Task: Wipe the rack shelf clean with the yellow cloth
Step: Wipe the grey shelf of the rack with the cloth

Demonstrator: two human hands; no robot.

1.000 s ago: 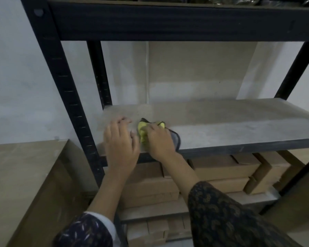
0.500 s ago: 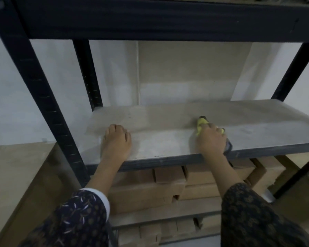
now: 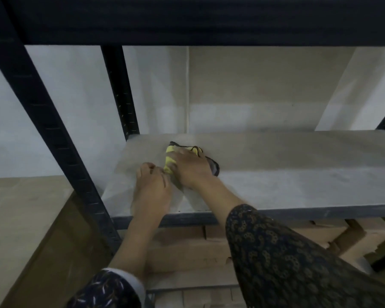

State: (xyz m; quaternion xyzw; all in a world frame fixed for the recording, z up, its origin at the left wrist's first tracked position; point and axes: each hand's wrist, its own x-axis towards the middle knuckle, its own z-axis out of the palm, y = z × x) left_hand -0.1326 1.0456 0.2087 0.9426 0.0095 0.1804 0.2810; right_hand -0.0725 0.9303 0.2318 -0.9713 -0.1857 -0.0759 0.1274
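Now right hand [image 3: 191,168] presses yellow cloth [image 3: 170,161], left hand [image 3: 152,190] rests beside it

One yellow cloth [image 3: 170,161], one shelf [image 3: 298,174], two hands [image 3: 152,192] [image 3: 191,170], several boxes [image 3: 187,250].

Pale grey-white plastered wall [image 3: 76,96] behind; beige rectangular wall panel [image 3: 253,81] right of centre. Tan flat wooden cabinet top [image 3: 20,218] low left. Stacked brown cardboard boxes [image 3: 187,252] below. Dim light.
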